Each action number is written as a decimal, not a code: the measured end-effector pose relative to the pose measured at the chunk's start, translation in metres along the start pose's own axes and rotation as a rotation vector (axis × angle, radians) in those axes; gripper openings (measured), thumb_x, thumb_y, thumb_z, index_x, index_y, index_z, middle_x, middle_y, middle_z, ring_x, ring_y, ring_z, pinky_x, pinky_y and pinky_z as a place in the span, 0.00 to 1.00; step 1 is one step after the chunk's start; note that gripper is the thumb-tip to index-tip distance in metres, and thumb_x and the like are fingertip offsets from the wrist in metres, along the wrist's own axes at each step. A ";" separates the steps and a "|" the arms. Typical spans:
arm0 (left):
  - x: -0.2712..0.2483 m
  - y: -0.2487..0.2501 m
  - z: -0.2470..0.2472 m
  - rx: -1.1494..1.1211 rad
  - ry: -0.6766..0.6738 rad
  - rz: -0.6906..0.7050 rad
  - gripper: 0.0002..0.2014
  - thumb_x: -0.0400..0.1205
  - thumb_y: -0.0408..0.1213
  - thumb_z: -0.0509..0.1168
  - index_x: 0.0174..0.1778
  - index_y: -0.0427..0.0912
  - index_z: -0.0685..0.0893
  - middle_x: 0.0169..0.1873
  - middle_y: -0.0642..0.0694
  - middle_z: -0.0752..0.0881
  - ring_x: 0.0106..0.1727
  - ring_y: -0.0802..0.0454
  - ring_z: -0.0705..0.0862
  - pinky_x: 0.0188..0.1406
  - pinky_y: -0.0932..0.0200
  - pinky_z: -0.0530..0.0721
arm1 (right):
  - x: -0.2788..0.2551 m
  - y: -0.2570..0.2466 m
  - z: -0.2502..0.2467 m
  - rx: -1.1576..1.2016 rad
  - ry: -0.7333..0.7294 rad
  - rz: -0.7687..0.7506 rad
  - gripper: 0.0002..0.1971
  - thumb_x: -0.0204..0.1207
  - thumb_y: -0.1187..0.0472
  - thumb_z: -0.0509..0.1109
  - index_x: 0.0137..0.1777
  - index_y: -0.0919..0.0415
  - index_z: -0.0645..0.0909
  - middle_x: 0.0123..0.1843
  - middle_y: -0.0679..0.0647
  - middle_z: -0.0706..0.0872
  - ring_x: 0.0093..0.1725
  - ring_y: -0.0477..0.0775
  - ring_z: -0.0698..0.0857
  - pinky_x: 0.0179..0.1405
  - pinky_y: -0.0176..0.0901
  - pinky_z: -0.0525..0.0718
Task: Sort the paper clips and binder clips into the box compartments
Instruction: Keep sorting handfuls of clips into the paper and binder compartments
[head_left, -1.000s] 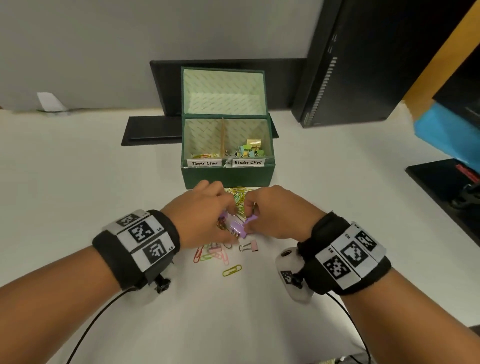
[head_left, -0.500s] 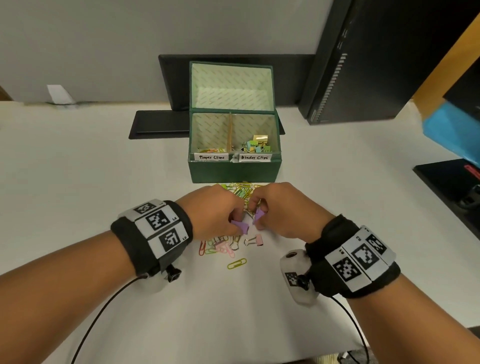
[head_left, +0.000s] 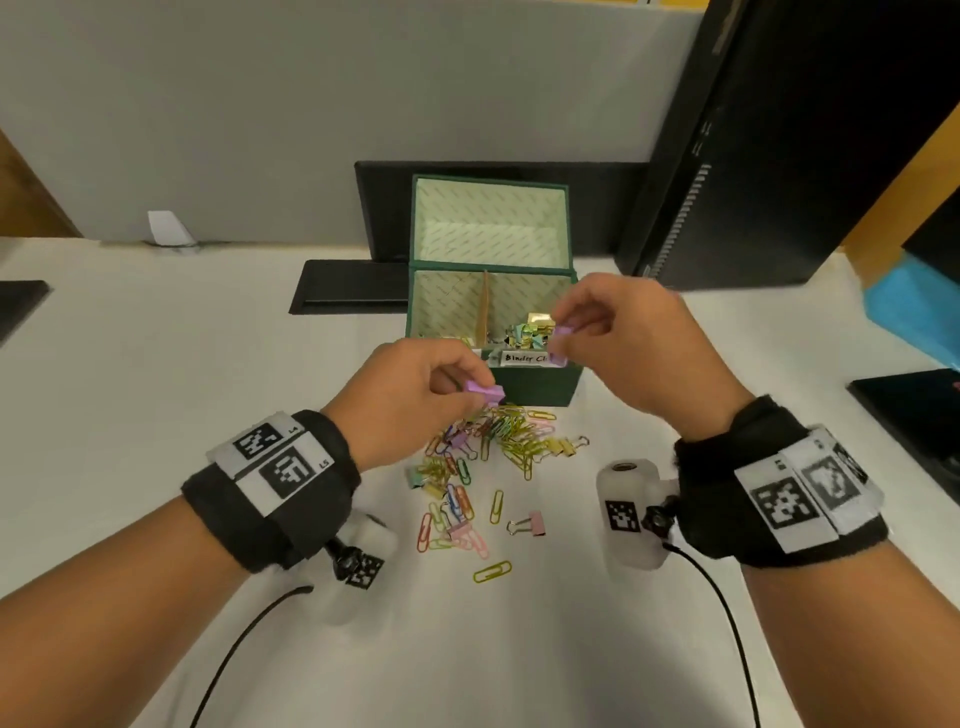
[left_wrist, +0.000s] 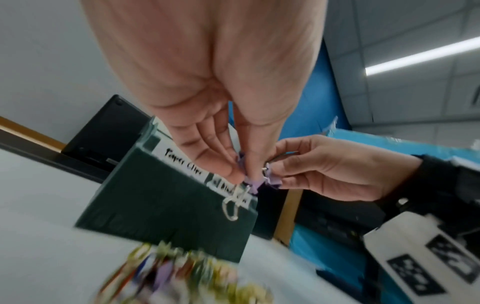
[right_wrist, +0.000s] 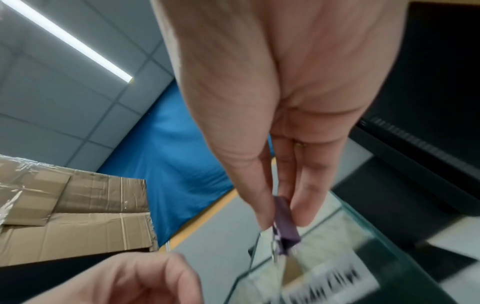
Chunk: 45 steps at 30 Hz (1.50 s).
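A green box (head_left: 540, 387) stands open with two labelled compartments; the right one holds several binder clips (head_left: 530, 330). My left hand (head_left: 457, 384) pinches a purple binder clip (head_left: 485, 391) just in front of the box's front wall. My right hand (head_left: 563, 332) pinches another purple binder clip (head_left: 560, 343) over the front edge of the binder-clip compartment. In the right wrist view that clip (right_wrist: 285, 224) hangs between thumb and fingers above the box rim. A pile of coloured paper clips and binder clips (head_left: 493, 447) lies on the white table in front of the box.
A pink binder clip (head_left: 530, 524) and a yellow-green paper clip (head_left: 492, 571) lie loose nearer to me. Behind the box are a black flat panel (head_left: 353, 291) and a tall black cabinet (head_left: 779, 140) at the right. Blue material (head_left: 919, 306) sits at the far right.
Both hands have lifted off the pile, each with a purple binder clip. The right hand moved up over the box's right compartment; the left rose to the box front.
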<state>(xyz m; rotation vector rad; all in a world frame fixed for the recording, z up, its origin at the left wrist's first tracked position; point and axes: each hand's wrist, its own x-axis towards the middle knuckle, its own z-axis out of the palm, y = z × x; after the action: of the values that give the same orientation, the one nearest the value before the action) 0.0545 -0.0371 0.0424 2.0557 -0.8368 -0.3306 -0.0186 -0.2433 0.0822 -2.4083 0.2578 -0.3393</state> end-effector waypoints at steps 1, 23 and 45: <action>0.004 0.003 -0.003 -0.019 0.042 -0.003 0.05 0.77 0.38 0.74 0.46 0.53 0.89 0.38 0.56 0.88 0.38 0.61 0.86 0.37 0.70 0.82 | 0.008 -0.003 -0.003 -0.020 0.050 -0.009 0.06 0.74 0.65 0.75 0.46 0.53 0.86 0.38 0.44 0.90 0.38 0.39 0.88 0.38 0.27 0.84; 0.058 0.022 0.025 0.359 0.205 0.141 0.11 0.79 0.41 0.70 0.57 0.54 0.86 0.57 0.53 0.85 0.57 0.52 0.81 0.60 0.50 0.80 | -0.025 0.021 0.016 -0.001 0.064 0.091 0.05 0.81 0.55 0.69 0.49 0.46 0.87 0.40 0.43 0.89 0.40 0.42 0.85 0.37 0.33 0.78; 0.019 -0.014 0.028 0.808 -0.313 -0.089 0.11 0.80 0.50 0.68 0.54 0.51 0.87 0.48 0.50 0.87 0.47 0.48 0.84 0.43 0.54 0.83 | -0.025 0.055 0.036 -0.419 -0.393 0.266 0.04 0.71 0.60 0.77 0.42 0.53 0.84 0.42 0.47 0.86 0.43 0.51 0.84 0.42 0.41 0.81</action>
<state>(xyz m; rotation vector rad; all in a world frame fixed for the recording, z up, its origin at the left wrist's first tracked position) 0.0603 -0.0613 0.0163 2.8421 -1.2049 -0.4129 -0.0364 -0.2555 0.0155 -2.7345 0.5004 0.3413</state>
